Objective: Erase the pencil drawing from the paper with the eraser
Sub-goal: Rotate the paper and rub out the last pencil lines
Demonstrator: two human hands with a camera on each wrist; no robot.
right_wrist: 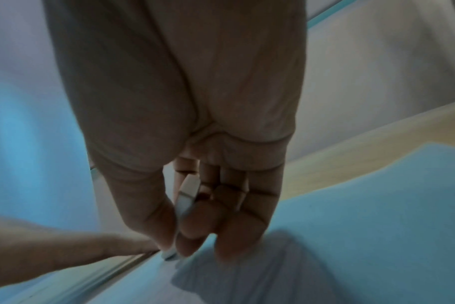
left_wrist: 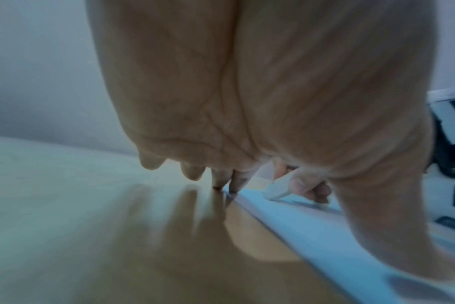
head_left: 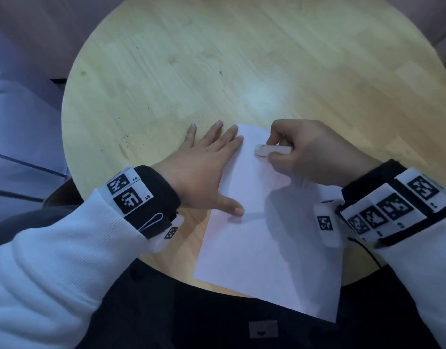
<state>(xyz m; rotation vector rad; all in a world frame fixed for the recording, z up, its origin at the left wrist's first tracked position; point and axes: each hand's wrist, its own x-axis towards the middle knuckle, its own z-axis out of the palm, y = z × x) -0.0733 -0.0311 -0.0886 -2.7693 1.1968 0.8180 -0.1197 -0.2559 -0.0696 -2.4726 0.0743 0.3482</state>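
A white sheet of paper (head_left: 267, 248) lies on the round wooden table (head_left: 191, 71), its near corner hanging over the table's front edge. My left hand (head_left: 206, 167) lies flat with fingers spread on the paper's left edge, thumb on the sheet. My right hand (head_left: 305, 152) pinches a white eraser (head_left: 272, 149) between thumb and fingers, its tip down on the paper's far end. The left wrist view shows the eraser (left_wrist: 278, 189) touching the paper (left_wrist: 312, 236). In the right wrist view the eraser (right_wrist: 187, 193) sits between thumb and fingers above the paper (right_wrist: 351, 246). I see no clear pencil marks.
Small dark specks (head_left: 127, 141) lie on the wood left of my left hand. The far half of the table is bare wood. A black cable (head_left: 365, 250) runs from my right wrist band. My dark-clothed lap (head_left: 191, 323) is below the table's front edge.
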